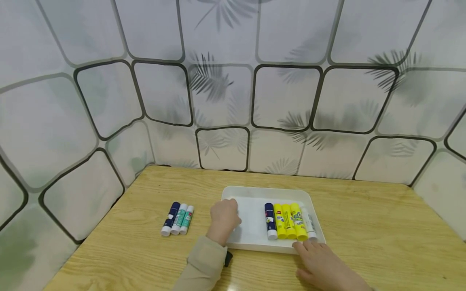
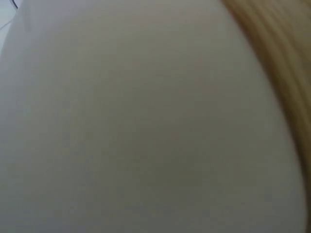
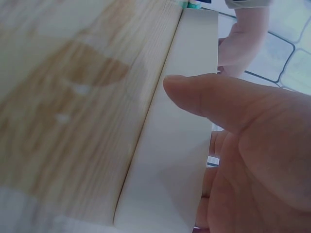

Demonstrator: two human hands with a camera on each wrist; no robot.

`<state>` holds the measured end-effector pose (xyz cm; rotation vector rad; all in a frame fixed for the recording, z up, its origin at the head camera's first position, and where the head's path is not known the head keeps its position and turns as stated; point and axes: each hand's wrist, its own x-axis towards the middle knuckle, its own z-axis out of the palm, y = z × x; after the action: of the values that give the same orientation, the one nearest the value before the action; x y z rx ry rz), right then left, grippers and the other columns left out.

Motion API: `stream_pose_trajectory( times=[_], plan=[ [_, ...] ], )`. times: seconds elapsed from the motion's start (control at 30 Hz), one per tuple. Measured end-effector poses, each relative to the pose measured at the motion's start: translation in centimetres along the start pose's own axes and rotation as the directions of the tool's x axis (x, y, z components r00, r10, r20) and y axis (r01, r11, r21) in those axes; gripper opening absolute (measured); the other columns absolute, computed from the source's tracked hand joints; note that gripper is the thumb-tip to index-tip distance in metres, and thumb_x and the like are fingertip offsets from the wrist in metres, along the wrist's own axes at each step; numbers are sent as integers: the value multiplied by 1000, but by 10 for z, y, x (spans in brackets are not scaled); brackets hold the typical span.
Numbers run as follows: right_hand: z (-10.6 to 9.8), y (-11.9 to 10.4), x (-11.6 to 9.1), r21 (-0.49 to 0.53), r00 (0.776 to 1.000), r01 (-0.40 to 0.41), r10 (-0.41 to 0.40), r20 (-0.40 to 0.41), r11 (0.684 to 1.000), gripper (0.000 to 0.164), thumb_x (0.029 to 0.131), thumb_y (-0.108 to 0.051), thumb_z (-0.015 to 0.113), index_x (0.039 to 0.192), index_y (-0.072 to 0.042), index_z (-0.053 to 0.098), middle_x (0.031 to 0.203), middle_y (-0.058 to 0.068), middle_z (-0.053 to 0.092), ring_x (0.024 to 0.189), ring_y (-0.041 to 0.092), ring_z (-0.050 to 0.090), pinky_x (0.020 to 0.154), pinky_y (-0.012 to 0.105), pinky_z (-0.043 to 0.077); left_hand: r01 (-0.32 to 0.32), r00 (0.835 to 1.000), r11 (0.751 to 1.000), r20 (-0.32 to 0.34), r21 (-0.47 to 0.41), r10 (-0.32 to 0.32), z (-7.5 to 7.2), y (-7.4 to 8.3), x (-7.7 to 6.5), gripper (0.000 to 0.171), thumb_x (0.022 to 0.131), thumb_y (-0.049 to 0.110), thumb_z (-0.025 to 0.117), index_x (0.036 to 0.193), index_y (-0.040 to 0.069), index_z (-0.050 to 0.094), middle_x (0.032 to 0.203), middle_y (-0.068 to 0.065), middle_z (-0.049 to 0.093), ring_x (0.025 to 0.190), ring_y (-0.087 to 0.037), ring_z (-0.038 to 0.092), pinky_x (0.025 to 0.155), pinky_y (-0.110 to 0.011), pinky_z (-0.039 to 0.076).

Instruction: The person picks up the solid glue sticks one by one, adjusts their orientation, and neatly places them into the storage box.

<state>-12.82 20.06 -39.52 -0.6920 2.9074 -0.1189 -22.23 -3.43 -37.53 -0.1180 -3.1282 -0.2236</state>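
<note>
A white tray point(image 1: 251, 245) lies on the table with a row of glue sticks inside: a dark blue one point(image 1: 270, 220), several yellow ones point(image 1: 288, 220) and a white one point(image 1: 309, 223). Over the tray's left end, my left hand point(image 1: 223, 216) is curled with its knuckles up. A small pale bit shows beside the knuckles, and I cannot tell what lies under the fingers. My right hand point(image 1: 320, 260) grips the tray's front wall near the right corner, thumb point(image 3: 194, 92) on the outer side and fingers at the rim. A blurred pale surface fills most of the left wrist view.
Left of the tray, three more glue sticks stand apart on the wooden table point(image 1: 138, 250): a dark blue one point(image 1: 170, 219) and two white-and-green ones point(image 1: 179, 219). A patterned cloth point(image 1: 225, 101) hangs behind the table and at its sides.
</note>
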Motion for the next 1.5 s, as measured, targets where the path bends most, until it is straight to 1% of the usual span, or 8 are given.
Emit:
stream_pose_trajectory(
  times=[0.27,0.53,0.73,0.93,1.2,1.23,1.43,1.5],
  plan=[
    [0,-1,0,-12,1000,8,-8,-10,1000,43,75,-34,66,107,-10,50,89,-1,52,81,18,48,78,44,41,4,1000,1000,3,4,-4,1,3,-3,24,68,25,74,64,11,55,56,0,50,50,-16,46,44,-29,40],
    [0,1,-1,-19,1000,17,-17,-12,1000,46,75,-36,66,108,-8,50,90,1,52,81,19,48,78,44,41,13,999,1000,49,24,-14,0,8,-8,20,72,23,71,67,9,58,53,0,48,46,-14,45,41,-26,39],
    [0,0,0,-24,1000,17,-17,-5,1000,46,75,-36,66,109,-9,50,90,0,52,81,18,48,78,43,41,13,998,999,55,44,-16,2,9,-9,17,73,22,70,70,9,59,54,0,48,47,-14,46,42,-26,38],
    [-1,-1,-1,-15,1000,-1,1,3,1000,45,75,-36,66,108,-10,50,89,0,51,79,17,47,78,43,41,13,998,998,66,63,-17,1,10,-9,17,74,22,69,71,9,58,55,-1,48,48,-14,45,42,-26,38],
    [-1,0,-1,-9,1000,-3,3,4,1000,45,75,-35,66,108,-9,51,89,1,52,80,18,47,79,43,41,23,992,998,124,61,-31,-1,11,-7,15,76,21,68,76,9,60,57,-1,49,50,-15,46,44,-26,39],
    [-1,0,-1,-5,1000,-1,1,2,1000,45,75,-35,66,108,-9,50,89,1,51,80,18,47,79,43,41,22,991,998,128,65,-30,1,10,-6,15,75,22,69,78,11,60,58,-1,50,50,-15,46,44,-26,39],
    [0,1,-1,-8,1000,17,-17,-8,1000,44,75,-35,66,108,-10,50,87,-1,50,79,17,46,77,42,41,22,992,998,123,54,-28,0,8,-7,17,73,22,70,79,10,59,61,-2,50,52,-15,47,45,-27,40],
    [0,1,0,-10,1000,16,-16,-4,1000,45,76,-36,65,108,-10,50,87,-2,50,79,16,46,78,42,41,15,993,998,118,53,-22,-4,8,-10,21,72,21,71,81,8,57,62,-3,51,53,-16,47,46,-28,41]
  ],
)
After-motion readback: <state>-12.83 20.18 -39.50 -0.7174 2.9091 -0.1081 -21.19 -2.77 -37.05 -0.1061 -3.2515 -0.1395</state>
